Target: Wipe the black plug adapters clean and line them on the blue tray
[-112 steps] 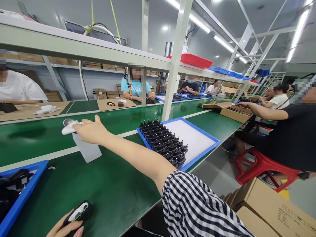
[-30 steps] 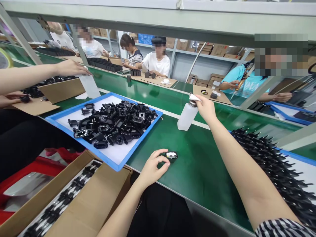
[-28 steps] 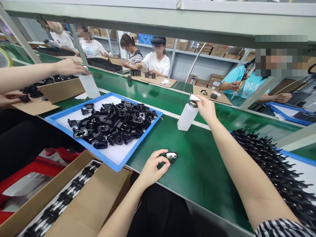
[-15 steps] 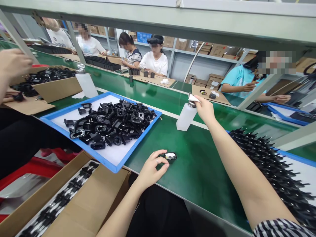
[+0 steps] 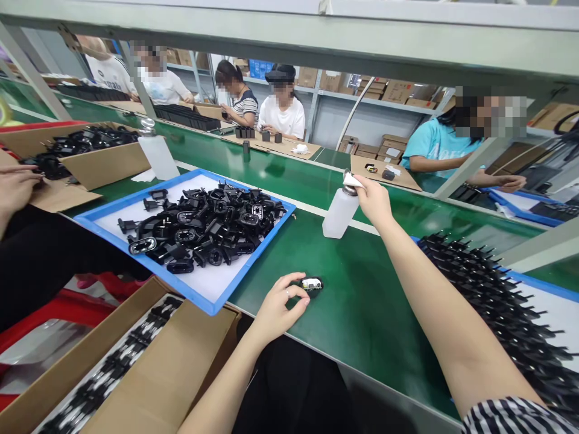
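Note:
Near the table's front edge, my left hand (image 5: 281, 306) grips a small black plug housing (image 5: 312, 284) between thumb and fingers. Its open side faces up and shows white and yellow parts inside. My right hand (image 5: 373, 199) reaches out and pinches a folded white wipe (image 5: 351, 180). That wipe is pressed on the metal pump top of a translucent white bottle (image 5: 339, 215), which stands on the green table (image 5: 362, 301). Left of my hands, a blue-rimmed tray (image 5: 212, 306) holds a heap of loose black plug housings (image 5: 212, 223).
At the right, another tray holds rows of black plugs (image 5: 493, 307) with pins up. A second bottle (image 5: 158, 157) and a carton (image 5: 106, 163) of black parts stand at the left. Below is a box (image 5: 149, 361) of parts. Co-workers sit opposite; another person's hand (image 5: 20, 187) is at the left edge.
My two hands, the bottle and the plug housing have barely moved. The neighbouring person's raised hand at the left has come down toward the carton.

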`<state>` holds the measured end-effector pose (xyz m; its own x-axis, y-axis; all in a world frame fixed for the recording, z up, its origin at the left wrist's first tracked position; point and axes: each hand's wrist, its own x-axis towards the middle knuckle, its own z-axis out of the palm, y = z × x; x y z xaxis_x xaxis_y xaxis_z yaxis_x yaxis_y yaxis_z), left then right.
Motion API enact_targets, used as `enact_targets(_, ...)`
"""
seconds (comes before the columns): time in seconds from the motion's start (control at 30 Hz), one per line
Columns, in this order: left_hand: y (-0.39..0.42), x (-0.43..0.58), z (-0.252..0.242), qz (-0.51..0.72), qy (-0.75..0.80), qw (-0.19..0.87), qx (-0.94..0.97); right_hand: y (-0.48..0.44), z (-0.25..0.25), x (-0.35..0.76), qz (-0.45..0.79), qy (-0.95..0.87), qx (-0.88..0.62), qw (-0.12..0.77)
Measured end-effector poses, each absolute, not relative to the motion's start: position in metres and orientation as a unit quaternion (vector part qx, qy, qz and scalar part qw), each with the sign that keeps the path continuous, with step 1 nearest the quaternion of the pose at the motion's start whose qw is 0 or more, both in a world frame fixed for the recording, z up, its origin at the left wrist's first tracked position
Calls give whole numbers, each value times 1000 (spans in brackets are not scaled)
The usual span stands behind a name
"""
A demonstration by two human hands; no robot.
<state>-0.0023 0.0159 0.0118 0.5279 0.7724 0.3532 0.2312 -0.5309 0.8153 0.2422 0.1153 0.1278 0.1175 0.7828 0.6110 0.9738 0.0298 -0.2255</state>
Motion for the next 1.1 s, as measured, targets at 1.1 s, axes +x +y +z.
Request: enact_targets(1.1,24,10,10,300,409,290,812,-36,14,105,-116,-670,-664,312)
